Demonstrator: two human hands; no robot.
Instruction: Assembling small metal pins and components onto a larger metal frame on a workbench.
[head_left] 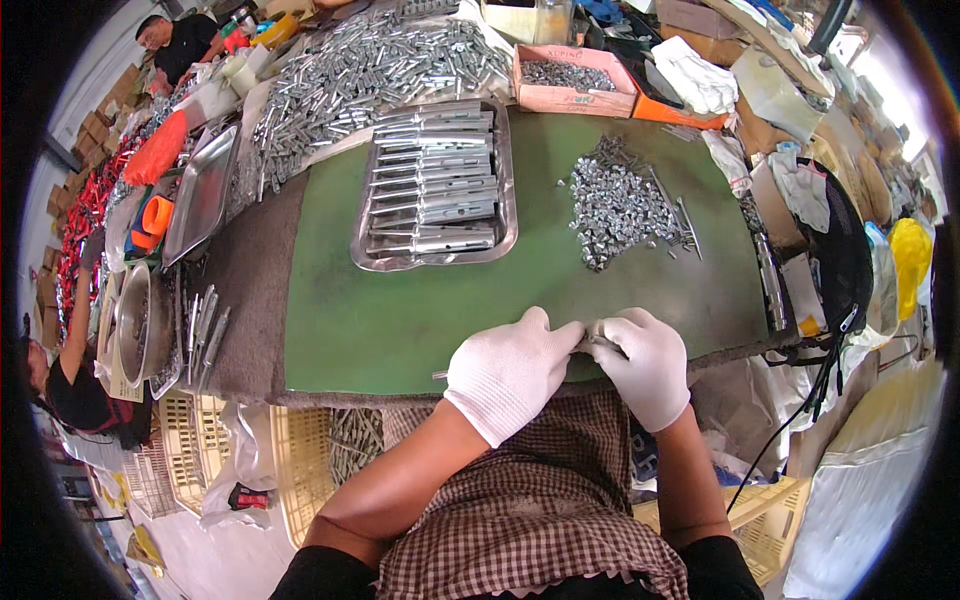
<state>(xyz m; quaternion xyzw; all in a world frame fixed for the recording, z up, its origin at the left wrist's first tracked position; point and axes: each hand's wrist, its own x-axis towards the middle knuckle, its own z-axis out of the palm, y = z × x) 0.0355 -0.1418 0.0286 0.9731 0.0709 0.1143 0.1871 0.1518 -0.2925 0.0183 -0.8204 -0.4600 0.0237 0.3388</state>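
The small metal part (600, 341) sits pinched between your gloved left hand (508, 368) and right hand (645, 362), both grasping it, held near the green mat (400, 310) edge for control

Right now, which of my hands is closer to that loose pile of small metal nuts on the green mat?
Right. Your right hand sits almost directly below the pile of nuts, while your left hand is further off to the left, nearer the steel tray.
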